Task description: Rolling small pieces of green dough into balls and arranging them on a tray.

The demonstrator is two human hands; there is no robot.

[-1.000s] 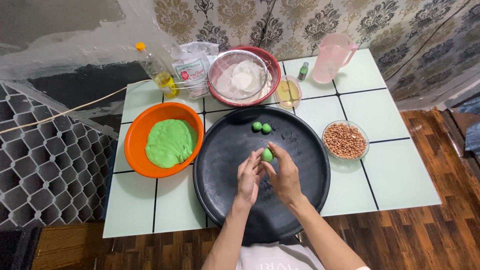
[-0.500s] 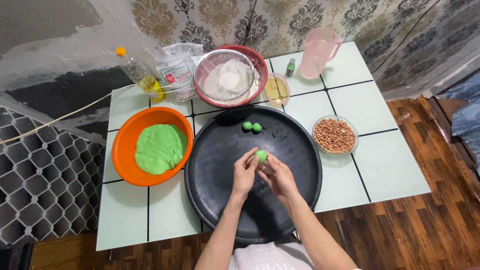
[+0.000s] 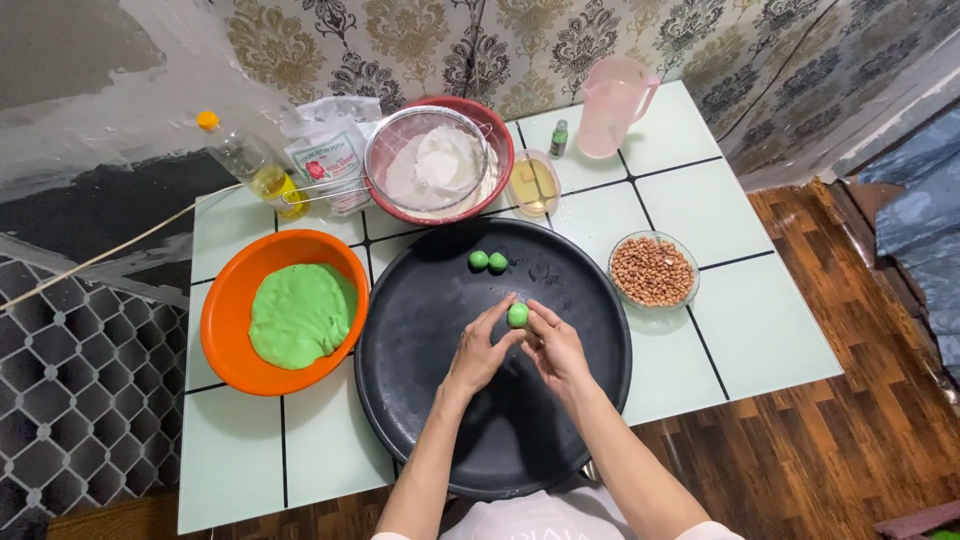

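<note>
My left hand (image 3: 480, 352) and my right hand (image 3: 556, 345) over the middle of the black round tray (image 3: 420, 400), fingertips of both pinched closed around a small green dough ball (image 3: 517, 315), two more green balls (image 3: 488, 261) resting touching each other toward the tray's far edge, orange bowl of green dough (image 3: 300, 312) just left of the tray, glass bowl of peanuts (image 3: 652, 270) just right of it

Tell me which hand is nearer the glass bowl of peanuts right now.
Right. The right hand is left of and below the bowl of peanuts, over the black tray; the left hand lies farther left, past the green dough ball.
</note>
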